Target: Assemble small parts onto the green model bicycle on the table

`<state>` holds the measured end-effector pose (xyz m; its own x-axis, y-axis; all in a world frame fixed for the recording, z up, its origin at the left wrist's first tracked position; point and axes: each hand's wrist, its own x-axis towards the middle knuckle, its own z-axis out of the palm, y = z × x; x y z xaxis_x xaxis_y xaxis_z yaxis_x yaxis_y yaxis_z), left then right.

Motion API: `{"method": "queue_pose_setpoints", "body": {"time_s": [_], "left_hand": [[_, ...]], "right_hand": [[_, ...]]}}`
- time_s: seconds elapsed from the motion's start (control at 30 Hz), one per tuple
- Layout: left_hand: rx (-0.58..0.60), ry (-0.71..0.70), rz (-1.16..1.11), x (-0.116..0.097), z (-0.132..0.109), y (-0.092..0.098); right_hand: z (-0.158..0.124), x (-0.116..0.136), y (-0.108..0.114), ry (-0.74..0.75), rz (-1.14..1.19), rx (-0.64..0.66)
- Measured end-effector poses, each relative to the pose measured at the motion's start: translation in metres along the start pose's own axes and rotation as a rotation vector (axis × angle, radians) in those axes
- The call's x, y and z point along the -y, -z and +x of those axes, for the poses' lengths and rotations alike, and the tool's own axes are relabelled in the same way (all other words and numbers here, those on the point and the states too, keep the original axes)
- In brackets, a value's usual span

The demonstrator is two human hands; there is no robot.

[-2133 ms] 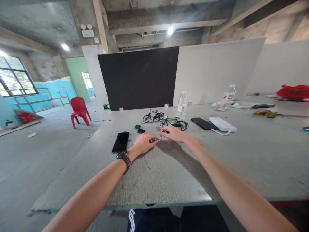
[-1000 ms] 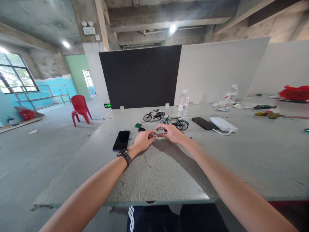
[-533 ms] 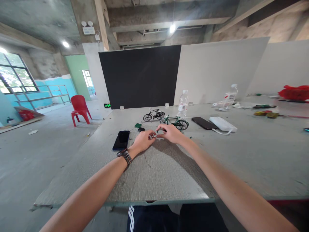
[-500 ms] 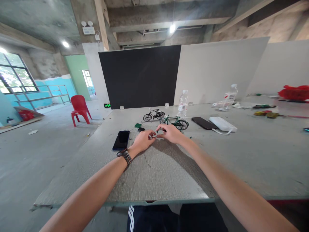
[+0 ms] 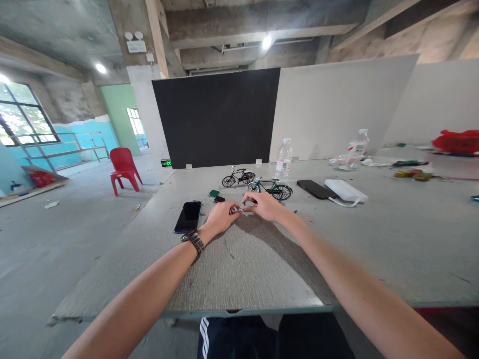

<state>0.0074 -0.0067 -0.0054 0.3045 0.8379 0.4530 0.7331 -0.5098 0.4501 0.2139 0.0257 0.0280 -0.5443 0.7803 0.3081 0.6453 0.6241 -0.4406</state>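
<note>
My left hand, with a dark watch at its wrist, rests low over the table and pinches a small silvery part. Close beside it, my right hand has its fingers closed around a small dark piece, too small to name. The fingertips of both hands almost meet. Just beyond my right hand stands a green model bicycle, and a black model bicycle is farther back. A green piece and a black piece lie past my left hand.
A dark phone lies left of my left hand. On the right are a brown-black phone-like slab, a white pouch and clear bottles. A black panel stands behind the grey table.
My left hand has turned the silvery part slightly between its fingers. Otherwise both hands and the things on the table stay where they were.
</note>
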Motion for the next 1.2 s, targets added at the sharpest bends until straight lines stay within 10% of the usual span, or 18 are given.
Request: {"method": "queue_pose_setpoints", "body": {"time_s": [0.8, 1.2], "left_hand": [[-0.105, 0.016, -0.230, -0.005, -0.001, 0.004], [-0.066, -0.008, -0.116, -0.011, -0.004, 0.007]], "right_hand": [[0.003, -0.006, 0.003, -0.079, 0.015, 0.077], [-0.021, -0.081, 0.074, -0.523, -0.347, 0.124]]}}
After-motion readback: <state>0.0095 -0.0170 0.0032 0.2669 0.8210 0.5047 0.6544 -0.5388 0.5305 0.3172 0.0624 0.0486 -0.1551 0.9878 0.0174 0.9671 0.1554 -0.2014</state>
